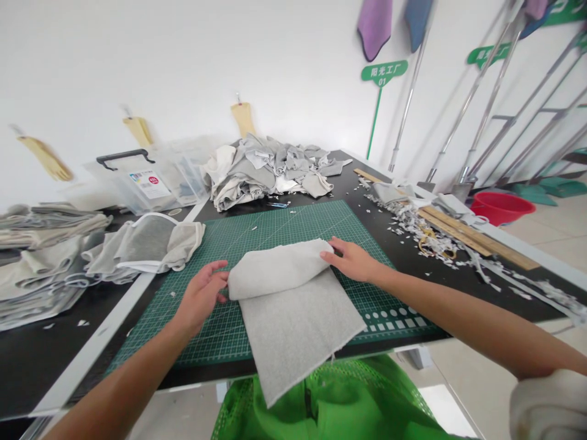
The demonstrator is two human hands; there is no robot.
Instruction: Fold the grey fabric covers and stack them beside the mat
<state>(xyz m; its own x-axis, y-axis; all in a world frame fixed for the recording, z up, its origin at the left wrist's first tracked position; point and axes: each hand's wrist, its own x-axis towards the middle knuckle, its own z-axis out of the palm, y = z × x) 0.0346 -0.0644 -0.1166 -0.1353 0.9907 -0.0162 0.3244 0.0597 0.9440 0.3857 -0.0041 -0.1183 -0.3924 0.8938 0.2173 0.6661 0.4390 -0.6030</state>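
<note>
A fabric-cutting workshop; a green cutting mat [284, 229] under the left hand [202, 294] and right hand [352, 260]; grey fabric heap [270, 168] beyond them; stacked cloths [46, 256] outside the left; offcuts [413, 221] and wooden ruler [479, 239] outside the right.

Wall [183, 61]: plain white, evenly lit, no hard shadows. Three tan hand-shaped boards [243, 119] hang on it. A green sign [383, 72] with white characters stands on a green stake against the wall; a purple cloth [375, 24] and a blue cloth [417, 15] hang above it. Metal poles [481, 85] lean on the wall at right. Floor [550, 235]: pale tiles, with a red basin [502, 208] on it near the poles. Desk [46, 354]: black top. Clear plastic boxes [151, 183] at its back edge.
</note>
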